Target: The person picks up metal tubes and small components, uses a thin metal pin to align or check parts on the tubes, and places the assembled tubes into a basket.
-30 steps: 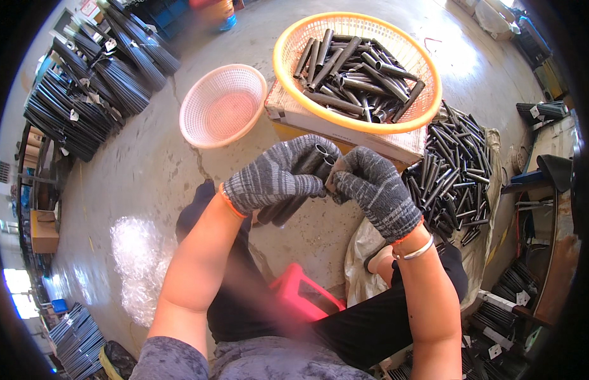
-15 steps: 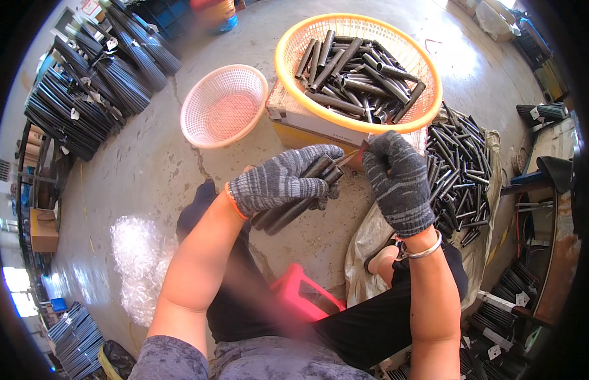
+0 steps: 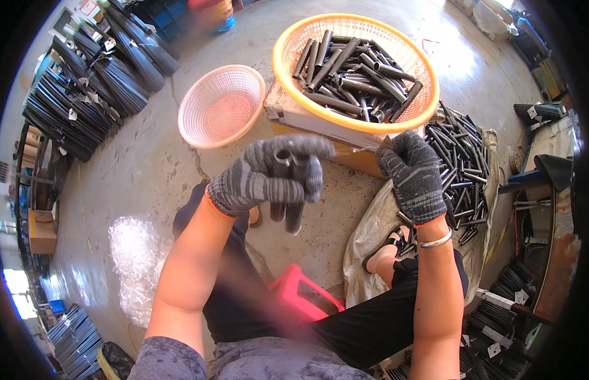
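The left hand (image 3: 266, 174), gloved, curls around two dark tubes (image 3: 294, 215), held side by side with their open ends up, above the floor. The right hand (image 3: 411, 171), also gloved, pinches one thin piece (image 3: 369, 150), too blurred to identify, its tip pointing toward the left hand. Beyond stand two baskets: one orange basket (image 3: 377, 128) on one box (image 3: 313, 128), holding more tubes than can be counted, and one pale pink basket (image 3: 225, 107). One heap of tubes (image 3: 459, 171) lies at the right
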Motion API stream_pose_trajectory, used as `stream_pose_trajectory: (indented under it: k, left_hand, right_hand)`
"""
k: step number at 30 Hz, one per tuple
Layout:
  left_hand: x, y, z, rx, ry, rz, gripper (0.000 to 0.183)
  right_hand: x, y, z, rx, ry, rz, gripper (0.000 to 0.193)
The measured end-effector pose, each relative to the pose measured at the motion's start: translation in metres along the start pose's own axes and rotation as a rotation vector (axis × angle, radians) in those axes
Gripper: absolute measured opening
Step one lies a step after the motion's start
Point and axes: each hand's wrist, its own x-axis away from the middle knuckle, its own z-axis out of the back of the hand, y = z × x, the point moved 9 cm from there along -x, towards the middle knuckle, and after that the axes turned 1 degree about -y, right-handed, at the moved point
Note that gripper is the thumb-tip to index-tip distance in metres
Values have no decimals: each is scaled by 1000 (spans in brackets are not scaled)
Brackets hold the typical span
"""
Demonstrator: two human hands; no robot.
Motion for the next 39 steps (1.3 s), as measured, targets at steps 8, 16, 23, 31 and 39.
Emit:
stream_pose_trajectory:
  k: [8, 16, 23, 31, 39]
  left_hand:
    - [-6, -29, -24, -281, -132, 262, 26]
    - [-15, -47, -32, -264, -185, 297, 22]
    - [-18, -44, -32, -186, -163, 305, 23]
    - [-3, -44, -27, -141, -197, 441, 20]
    - [0, -43, 16, -400, -4, 217, 25]
  right_hand:
    - [-3, 2, 2, -465, 102, -110, 2]
    - [1, 11, -10, -850, 199, -258, 5]
    - [-2, 12, -4, -954, 313, -221, 6]
    - [2, 15, 18, -825, 403, -174, 3]
    - [-6, 43, 92, -1122, 432, -37, 10]
